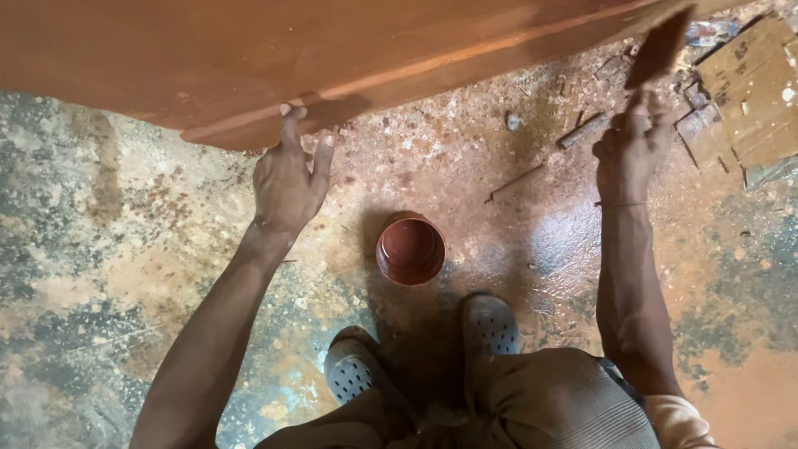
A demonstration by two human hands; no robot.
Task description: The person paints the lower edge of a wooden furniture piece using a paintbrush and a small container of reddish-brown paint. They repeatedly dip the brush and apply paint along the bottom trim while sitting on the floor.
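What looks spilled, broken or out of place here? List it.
Reddish-brown stain is smeared over the floor around the open paint can. Wood scraps and torn cardboard lie scattered near the right hand, which holds a brush.

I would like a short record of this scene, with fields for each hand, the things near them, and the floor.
left hand: left hand open, fingertips touching the lower edge of the reddish-brown wooden panel
right hand: right hand raised, gripping a brush held against the panel
container: round pot of red-brown liquid on the floor, between the arms, in front of the feet
feet: grey perforated shoes
floor: stained concrete floor; cardboard scraps at upper right
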